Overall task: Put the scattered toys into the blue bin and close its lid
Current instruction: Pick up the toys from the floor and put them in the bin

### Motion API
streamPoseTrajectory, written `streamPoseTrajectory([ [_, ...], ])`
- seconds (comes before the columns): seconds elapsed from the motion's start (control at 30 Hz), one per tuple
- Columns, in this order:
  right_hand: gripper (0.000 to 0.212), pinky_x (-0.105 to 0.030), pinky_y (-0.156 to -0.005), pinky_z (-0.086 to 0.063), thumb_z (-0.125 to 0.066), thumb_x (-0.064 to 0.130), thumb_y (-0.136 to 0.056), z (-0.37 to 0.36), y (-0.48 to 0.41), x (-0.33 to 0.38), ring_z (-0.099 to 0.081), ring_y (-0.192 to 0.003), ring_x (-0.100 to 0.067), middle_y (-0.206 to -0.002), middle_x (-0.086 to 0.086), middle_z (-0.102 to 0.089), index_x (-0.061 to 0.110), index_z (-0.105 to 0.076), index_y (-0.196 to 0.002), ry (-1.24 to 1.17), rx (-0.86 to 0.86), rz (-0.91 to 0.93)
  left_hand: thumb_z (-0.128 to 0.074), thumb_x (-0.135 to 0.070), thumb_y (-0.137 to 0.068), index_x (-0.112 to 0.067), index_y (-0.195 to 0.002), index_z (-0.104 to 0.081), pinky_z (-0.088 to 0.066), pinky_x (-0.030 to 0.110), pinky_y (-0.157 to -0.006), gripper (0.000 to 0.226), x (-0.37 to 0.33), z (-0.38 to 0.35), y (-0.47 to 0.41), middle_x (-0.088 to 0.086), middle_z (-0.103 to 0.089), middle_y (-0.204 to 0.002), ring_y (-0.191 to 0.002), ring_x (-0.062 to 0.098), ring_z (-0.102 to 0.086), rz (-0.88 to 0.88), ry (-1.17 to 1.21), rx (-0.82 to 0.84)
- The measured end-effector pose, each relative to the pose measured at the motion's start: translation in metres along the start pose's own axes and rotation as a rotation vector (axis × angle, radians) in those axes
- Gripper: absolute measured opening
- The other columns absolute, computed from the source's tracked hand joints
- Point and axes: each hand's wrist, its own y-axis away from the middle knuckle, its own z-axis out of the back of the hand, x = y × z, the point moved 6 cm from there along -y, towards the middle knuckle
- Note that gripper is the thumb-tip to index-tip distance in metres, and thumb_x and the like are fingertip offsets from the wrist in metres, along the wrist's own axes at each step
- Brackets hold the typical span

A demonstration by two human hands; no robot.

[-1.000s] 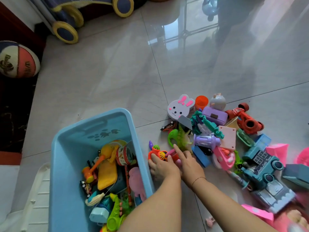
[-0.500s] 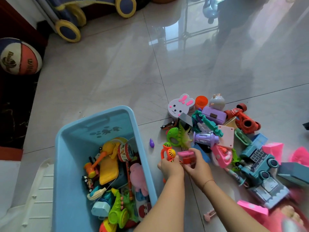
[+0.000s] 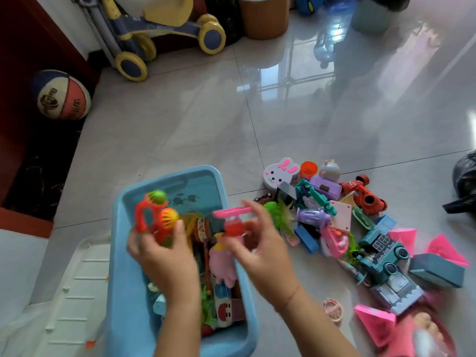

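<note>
The blue bin [image 3: 128, 292] stands open on the floor, with several toys inside. Over it my left hand [image 3: 167, 261] grips an orange rattle [image 3: 152, 217] with green and yellow balls. My right hand [image 3: 260, 251] pinches a pink and red toy [image 3: 233, 220] above the bin's right rim. A pile of scattered toys lies to the right: a bunny-face box [image 3: 279, 172], a green dinosaur [image 3: 278, 213], a purple case [image 3: 325, 186], a red car [image 3: 364, 194], a teal truck [image 3: 386, 264]. The white lid [image 3: 72, 300] lies left of the bin.
A basketball [image 3: 63, 95] rests at the left by a dark red edge. A yellow and blue ride-on toy [image 3: 154, 34] and a brown container [image 3: 264, 15] stand at the back. A black bag [image 3: 465, 181] lies at the far right. Pink blocks [image 3: 374, 323] lie near the front right.
Both hands lifted their toys off the floor and moved left, so they now hang over the open bin. The camera tilted up and shows more of the room.
</note>
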Motion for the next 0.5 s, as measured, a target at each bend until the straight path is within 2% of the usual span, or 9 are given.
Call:
streamPoseTrajectory([
  [0.07, 0.065, -0.028, -0.075, -0.055, -0.068, 0.038, -0.077, -0.020, 0.002, -0.005, -0.063, -0.077, -0.010, -0.098, 0.012, -0.059, 0.041, -0.036, -0.133, 0.135, 0.097, -0.001, -0.068, -0.036, -0.082, -0.005, -0.120, -0.052, -0.037, 0.049, -0.104, 0.051, 0.031, 0.016, -0.019, 0.022, -0.038, -0.140, -0.126, 0.038, -0.043, 0.140, -0.102, -0.060],
  [0.1, 0.064, -0.027, -0.075, -0.054, -0.069, 0.036, -0.078, -0.019, 0.001, -0.010, -0.061, -0.078, -0.009, -0.101, 0.015, -0.054, 0.041, -0.036, -0.133, 0.174, 0.077, 0.001, -0.068, -0.037, -0.082, -0.006, -0.124, -0.049, -0.035, 0.051, -0.106, 0.055, 0.037, 0.020, -0.022, 0.023, -0.035, -0.143, -0.129, 0.040, -0.039, 0.169, -0.124, -0.075],
  [0.13, 0.062, -0.026, -0.074, -0.054, -0.070, 0.034, -0.078, -0.012, -0.002, -0.018, -0.060, -0.079, -0.008, -0.103, 0.015, -0.052, 0.040, -0.037, -0.131, 0.191, 0.023, 0.001, -0.067, -0.037, -0.082, -0.006, -0.127, -0.047, -0.032, 0.049, -0.108, 0.057, 0.036, 0.021, -0.020, 0.022, -0.031, -0.146, -0.133, 0.039, -0.035, 0.167, -0.119, -0.076],
  [0.2, 0.058, -0.020, -0.073, -0.052, -0.072, 0.029, -0.078, 0.017, -0.009, -0.039, -0.058, -0.081, -0.007, -0.105, 0.011, -0.052, 0.038, -0.042, -0.127, 0.207, -0.127, -0.018, -0.066, -0.032, -0.085, -0.006, -0.132, -0.044, -0.026, 0.037, -0.112, 0.058, 0.016, 0.007, -0.004, 0.017, -0.027, -0.150, -0.139, 0.032, -0.027, 0.090, -0.076, -0.006],
  [0.27, 0.055, -0.015, -0.077, -0.048, -0.074, 0.022, -0.077, 0.057, -0.014, -0.066, -0.056, -0.087, -0.008, -0.108, 0.002, -0.053, 0.029, -0.047, -0.125, 0.276, -0.280, -0.056, -0.067, -0.023, -0.085, -0.005, -0.131, -0.046, -0.024, 0.027, -0.111, 0.054, -0.015, -0.022, 0.027, 0.016, -0.031, -0.148, -0.139, 0.026, -0.027, -0.068, 0.000, 0.129],
  [0.37, 0.058, -0.028, -0.096, -0.044, -0.076, 0.018, -0.074, 0.114, -0.023, -0.108, -0.052, -0.105, -0.018, -0.115, -0.005, -0.050, 0.018, -0.050, -0.126, 0.468, -0.395, -0.137, -0.069, -0.018, -0.083, -0.006, -0.122, -0.054, -0.029, 0.018, -0.108, 0.044, -0.046, -0.084, 0.089, 0.013, -0.045, -0.135, -0.128, 0.020, -0.041, -0.315, 0.078, 0.393],
  [0.43, 0.064, -0.032, -0.099, -0.037, -0.077, 0.019, -0.073, 0.140, -0.034, -0.134, -0.048, -0.115, -0.025, -0.123, -0.009, -0.049, 0.016, -0.048, -0.130, 0.621, -0.357, -0.174, -0.069, -0.023, -0.084, -0.011, -0.124, -0.054, -0.026, 0.011, -0.104, 0.045, -0.039, -0.128, 0.127, 0.005, -0.045, -0.137, -0.128, 0.014, -0.039, -0.301, 0.056, 0.600],
  [0.5, 0.070, -0.036, -0.101, -0.036, -0.075, 0.026, -0.073, 0.154, -0.048, -0.156, -0.044, -0.122, -0.026, -0.134, -0.007, -0.045, 0.023, -0.043, -0.135, 0.773, -0.271, -0.212, -0.068, -0.029, -0.084, -0.014, -0.131, -0.051, -0.024, 0.018, -0.107, 0.052, -0.012, -0.166, 0.155, 0.002, -0.039, -0.144, -0.133, 0.015, -0.036, -0.200, -0.051, 0.724],
])
